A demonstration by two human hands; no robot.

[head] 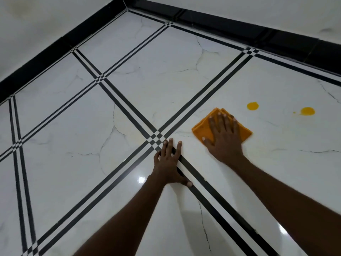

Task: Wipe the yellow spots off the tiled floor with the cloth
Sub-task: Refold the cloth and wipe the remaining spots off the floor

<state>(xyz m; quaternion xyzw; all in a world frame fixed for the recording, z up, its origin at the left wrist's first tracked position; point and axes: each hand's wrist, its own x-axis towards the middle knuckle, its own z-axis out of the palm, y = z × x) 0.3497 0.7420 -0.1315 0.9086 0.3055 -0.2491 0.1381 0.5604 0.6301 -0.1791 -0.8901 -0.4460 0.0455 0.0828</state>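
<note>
Orange folded cloth (203, 131) under flat right hand (224, 137) | left hand (168, 163) flat, fingers spread, bracing on white tiled floor (73, 126) | slide firmly to upper right over round yellow spots (252, 106)

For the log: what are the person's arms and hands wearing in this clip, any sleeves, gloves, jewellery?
Nothing is worn as far as the frame shows. The left hand and right hand are bare, with no gloves, rings or wristbands visible. Both forearms are uncovered from the wrists to the bottom edge of the picture, so no sleeve shows. Fingernails are short and unpainted.
</note>
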